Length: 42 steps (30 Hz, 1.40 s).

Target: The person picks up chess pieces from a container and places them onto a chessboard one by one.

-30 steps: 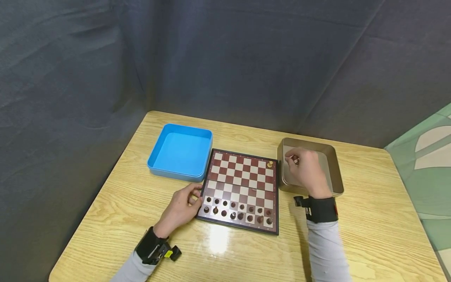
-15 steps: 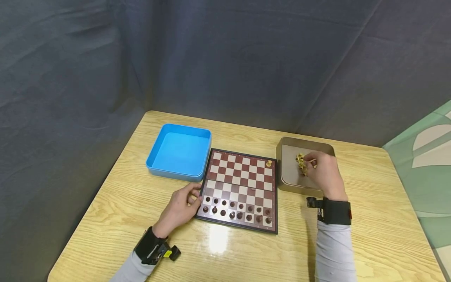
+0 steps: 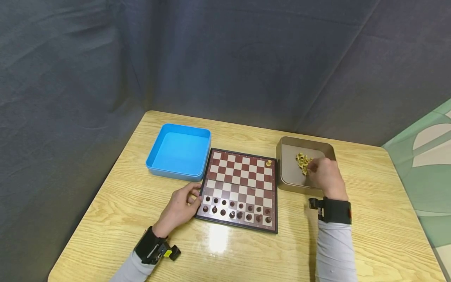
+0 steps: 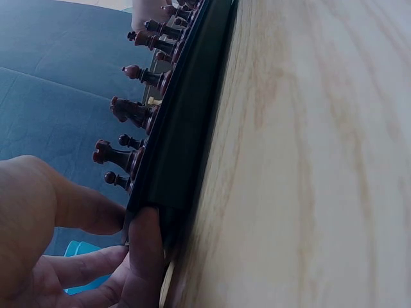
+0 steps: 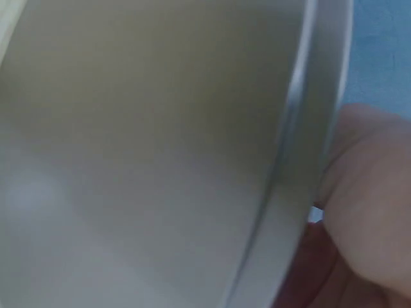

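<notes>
A folding chessboard (image 3: 227,187) lies mid-table. Two rows of dark chess pieces (image 3: 223,212) stand along its near side, and one pale gold piece (image 3: 269,163) stands in the far right corner. My left hand (image 3: 180,206) holds the board's left edge; in the left wrist view the fingers (image 4: 146,240) meet at that edge, beside a dark rook (image 4: 115,155). My right hand (image 3: 327,177) reaches into a metal tin (image 3: 289,164), fingertips at a heap of gold chess pieces (image 3: 302,161). The tin's wall (image 5: 289,167) hides its fingertips in the right wrist view; I cannot tell whether they pinch a piece.
A blue square box (image 3: 181,154) sits at the board's far left, close to its edge. The tin stands right of the board. Dark cloth (image 3: 225,66) hangs behind the wooden table (image 3: 253,258), and a green patterned cloth (image 3: 430,176) shows at the right.
Inside the tin, my right hand has shifted right and a little nearer, uncovering the heap of gold pieces. My left hand stays at the board's edge.
</notes>
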Tool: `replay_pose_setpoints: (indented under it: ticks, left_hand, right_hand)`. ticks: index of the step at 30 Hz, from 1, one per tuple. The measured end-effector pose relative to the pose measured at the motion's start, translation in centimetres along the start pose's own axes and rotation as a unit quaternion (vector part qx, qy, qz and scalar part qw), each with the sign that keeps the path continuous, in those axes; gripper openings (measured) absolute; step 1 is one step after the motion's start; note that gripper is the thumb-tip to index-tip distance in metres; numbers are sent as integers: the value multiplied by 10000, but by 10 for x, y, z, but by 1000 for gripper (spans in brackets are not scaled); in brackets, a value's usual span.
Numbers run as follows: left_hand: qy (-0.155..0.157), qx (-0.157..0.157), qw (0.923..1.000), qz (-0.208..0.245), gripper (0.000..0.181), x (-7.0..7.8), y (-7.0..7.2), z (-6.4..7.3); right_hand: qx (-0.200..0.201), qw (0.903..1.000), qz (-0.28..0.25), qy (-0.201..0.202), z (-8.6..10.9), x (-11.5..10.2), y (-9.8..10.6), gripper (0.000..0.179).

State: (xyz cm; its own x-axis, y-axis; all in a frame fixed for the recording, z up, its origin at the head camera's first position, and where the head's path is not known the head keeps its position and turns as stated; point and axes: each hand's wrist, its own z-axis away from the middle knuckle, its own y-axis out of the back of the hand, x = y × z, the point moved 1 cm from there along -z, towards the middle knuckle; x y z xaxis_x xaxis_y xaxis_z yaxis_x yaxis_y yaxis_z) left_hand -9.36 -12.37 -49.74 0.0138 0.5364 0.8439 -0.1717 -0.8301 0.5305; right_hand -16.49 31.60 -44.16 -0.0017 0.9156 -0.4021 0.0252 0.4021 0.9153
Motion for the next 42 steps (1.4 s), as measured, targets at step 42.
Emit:
replay_pose_setpoints:
  ticks: [42]
  left_hand:
    - [-27, -14, 10000, -36, 40, -1, 0, -1]
  right_hand:
    - [166, 9998, -101, -53, 0, -1, 0, 7]
